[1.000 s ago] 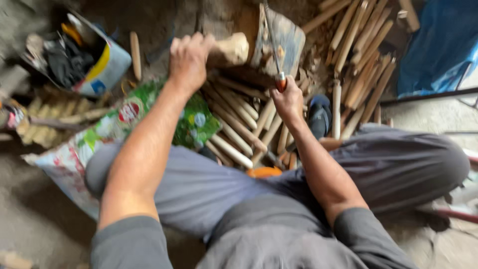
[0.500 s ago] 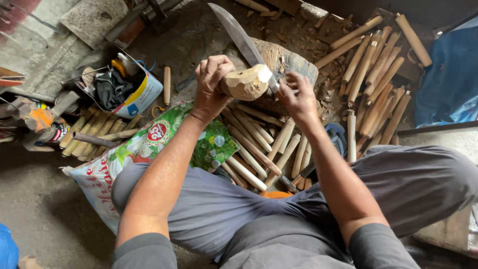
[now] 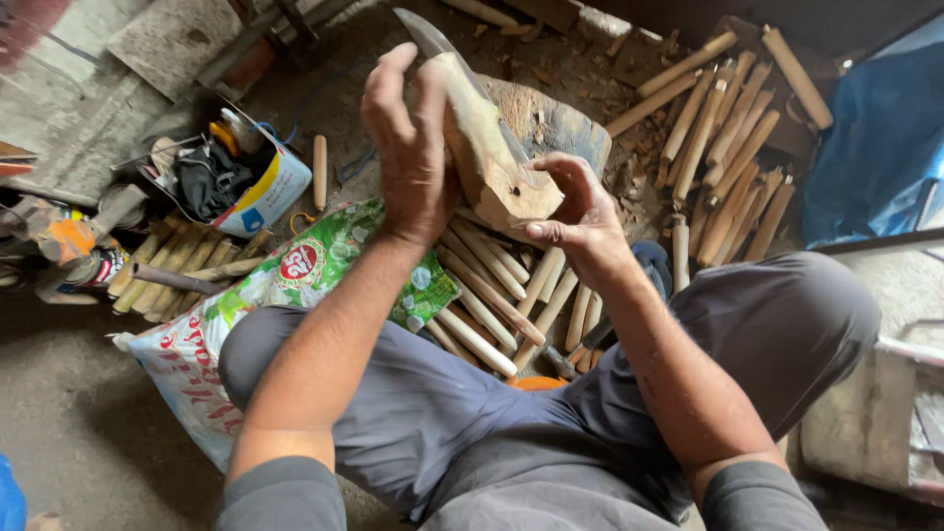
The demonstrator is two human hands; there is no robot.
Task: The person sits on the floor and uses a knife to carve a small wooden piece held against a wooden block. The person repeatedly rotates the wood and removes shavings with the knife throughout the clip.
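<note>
My left hand (image 3: 411, 147) grips the upper side of a rough wooden chunk (image 3: 492, 162), held tilted in front of me. My right hand (image 3: 578, 218) is at the chunk's lower cut end, thumb on the wood and fingers curled round the handle of a long-bladed knife (image 3: 430, 35). The blade runs up behind the chunk, and its tip shows above my left fingers. Below the hands stands a round chopping stump (image 3: 565, 123) strewn with chips.
Carved wooden sticks lie in heaps under my hands (image 3: 492, 295), at the upper right (image 3: 733, 147) and at the left (image 3: 177, 258). A green and white printed sack (image 3: 295, 280) lies by my left knee. A box of tools (image 3: 246, 187) stands left; blue sheet (image 3: 885, 128) right.
Both hands have lifted the chunk off the stump and closer to me, turning it more upright. The blade now lies behind the wood instead of across its top.
</note>
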